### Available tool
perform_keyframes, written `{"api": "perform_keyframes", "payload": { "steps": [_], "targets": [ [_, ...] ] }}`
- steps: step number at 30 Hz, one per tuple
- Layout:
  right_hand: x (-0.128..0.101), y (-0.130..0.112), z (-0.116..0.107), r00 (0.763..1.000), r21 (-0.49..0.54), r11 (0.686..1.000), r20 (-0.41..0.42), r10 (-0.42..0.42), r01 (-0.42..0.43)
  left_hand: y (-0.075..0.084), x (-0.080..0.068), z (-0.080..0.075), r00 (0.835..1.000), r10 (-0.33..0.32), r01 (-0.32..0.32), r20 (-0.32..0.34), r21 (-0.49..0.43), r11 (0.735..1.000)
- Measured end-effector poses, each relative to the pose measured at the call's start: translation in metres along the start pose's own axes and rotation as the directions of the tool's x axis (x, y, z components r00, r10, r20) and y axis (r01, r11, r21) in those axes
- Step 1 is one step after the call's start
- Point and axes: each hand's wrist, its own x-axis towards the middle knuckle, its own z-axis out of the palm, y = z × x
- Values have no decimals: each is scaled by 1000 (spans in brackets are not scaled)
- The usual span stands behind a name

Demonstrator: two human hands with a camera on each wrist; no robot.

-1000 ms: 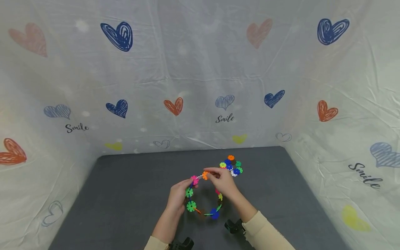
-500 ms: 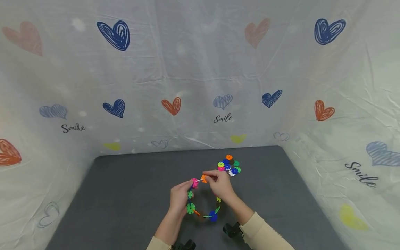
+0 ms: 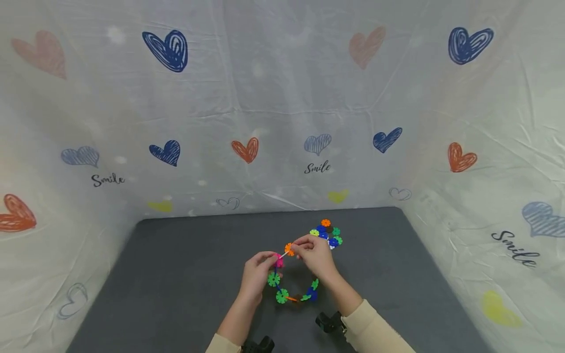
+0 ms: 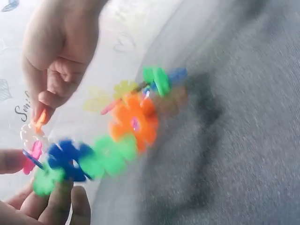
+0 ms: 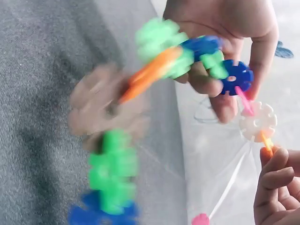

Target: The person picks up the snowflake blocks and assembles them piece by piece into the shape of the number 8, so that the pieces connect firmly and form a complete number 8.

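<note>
Head: disc pile [image 3: 329,229] behind right hand [image 3: 315,256]

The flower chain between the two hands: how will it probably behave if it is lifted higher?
Probably floppy: the chain bends in a curve between the left hand and right hand. Likely light, because its discs look thin edge-on. Its joints may separate if pulled, since discs appear joined only at notched edges.

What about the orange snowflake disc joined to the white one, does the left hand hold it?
No, the right hand pinches the orange snowflake disc.
</note>
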Motion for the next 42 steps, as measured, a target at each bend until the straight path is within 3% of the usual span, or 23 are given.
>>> {"api": "perform_keyframes", "payload": {
  "steps": [6, 8, 14, 20, 25, 28, 33, 38, 42],
  "targets": [
    [-3, 1, 0, 998, -50, 999, 55, -12, 15, -3, -1, -1, 997, 72, -73, 14, 137, 988],
    [-2, 2, 0, 997, -52, 998, 74, -19, 23, -2, -1, -1, 996, 84, -89, 36, 146, 985],
    [0, 0, -2, 988, -90, 994, 145, -49, 62, 9, -5, -7, 988, 54, -60, 146, 33, 998],
    [3, -8, -13, 982, -121, 991, 185, -41, 64, -3, 2, -9, 984, -38, 50, 174, -64, 997],
    [13, -7, -35, 995, -168, 985, 98, -30, 47, -9, 4, -10, 978, -106, 126, 178, -109, 986],
    [24, 4, -54, 999, -248, 968, 22, -35, 40, -11, 5, -13, 976, -145, 168, 162, -144, 975],
    [42, 38, -81, 994, -392, 920, -109, -15, -29, -13, 6, -19, 973, -181, 207, 146, -191, 959],
    [49, 76, -94, 974, -432, 888, -216, 67, -157, -13, 7, -23, 968, -208, 236, 143, -220, 946],
    [49, 99, -96, 966, -527, 828, -250, 63, -191, -12, 7, -23, 965, -220, 250, 144, -238, 938]
  ]
}}
